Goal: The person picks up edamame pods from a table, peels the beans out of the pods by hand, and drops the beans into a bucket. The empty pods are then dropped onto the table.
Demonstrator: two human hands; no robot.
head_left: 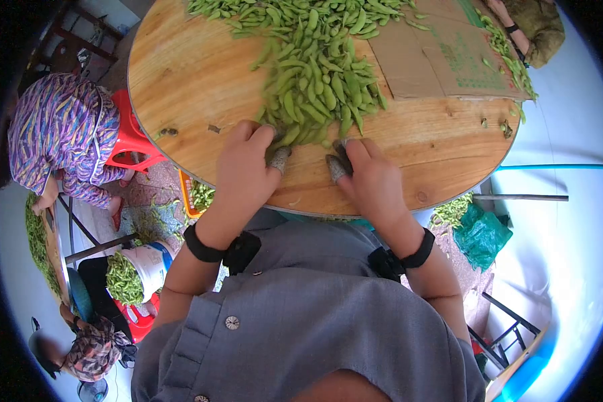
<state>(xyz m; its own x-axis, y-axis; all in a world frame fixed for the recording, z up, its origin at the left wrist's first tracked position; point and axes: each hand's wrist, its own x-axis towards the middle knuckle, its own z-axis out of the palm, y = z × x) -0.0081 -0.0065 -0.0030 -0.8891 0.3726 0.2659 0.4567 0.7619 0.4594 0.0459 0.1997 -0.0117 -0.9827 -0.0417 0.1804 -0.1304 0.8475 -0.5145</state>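
A heap of green edamame pods (315, 87) spreads over the round wooden table (187, 87). At the near edge of the heap, my left hand (246, 157) has its fingers curled in, with a grey cover on the thumb. Pods lie against its fingertips; whether one is pinched there I cannot make out. My right hand (374, 177) rests a little to the right, also curled, with dark and grey covers on its fingertips. Its tips are close to the lowest pods, and anything between them is hidden.
Flattened cardboard (442, 60) lies at the table's right, near another person's arm (516, 33). A person in a patterned top (67, 127) sits left on a red stool (124, 127). Below are an orange basket (186, 194), a white bucket of pods (155, 264) and a green bag (481, 234).
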